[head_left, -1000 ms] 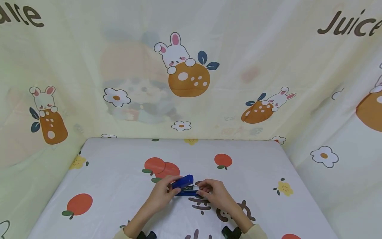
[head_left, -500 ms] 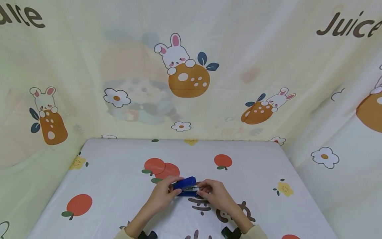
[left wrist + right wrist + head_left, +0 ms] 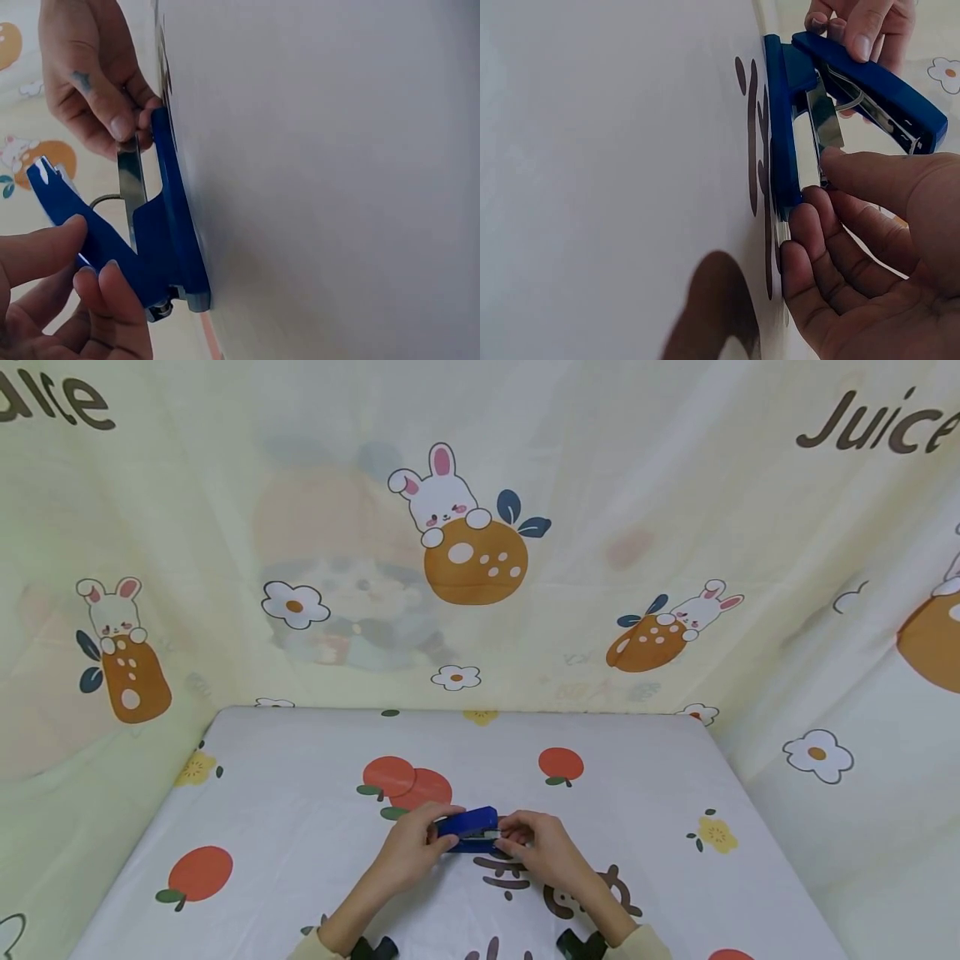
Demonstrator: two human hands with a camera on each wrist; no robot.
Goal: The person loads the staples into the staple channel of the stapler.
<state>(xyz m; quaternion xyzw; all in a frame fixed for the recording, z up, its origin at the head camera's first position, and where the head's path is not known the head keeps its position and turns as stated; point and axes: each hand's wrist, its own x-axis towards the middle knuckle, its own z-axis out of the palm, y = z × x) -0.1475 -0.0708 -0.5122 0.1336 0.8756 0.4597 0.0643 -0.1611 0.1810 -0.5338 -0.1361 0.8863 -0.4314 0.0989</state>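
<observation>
A blue stapler (image 3: 467,821) stands on the table between both hands, its top arm (image 3: 889,90) raised at an angle over the base (image 3: 176,217). The left hand (image 3: 408,853) grips that arm near the hinge end, thumb on one side and fingers on the other. At the front end, the right hand (image 3: 549,847) pinches the tip of the metal staple magazine (image 3: 825,124) between thumb and fingers, its fingertips beside the base's front. A curved metal piece (image 3: 105,199) bridges the magazine and the raised arm. The magazine's tip is hidden by the right thumb.
A white cloth with printed fruit covers the table (image 3: 300,793). Patterned curtains (image 3: 585,527) hang behind it and at both sides. Dark wrist devices (image 3: 582,943) show under the forearms at the near edge.
The stapler's raised arm has come down closer to the magazine, its front end shifting slightly right. The left hand has moved a little right with it; the right hand stays in place.
</observation>
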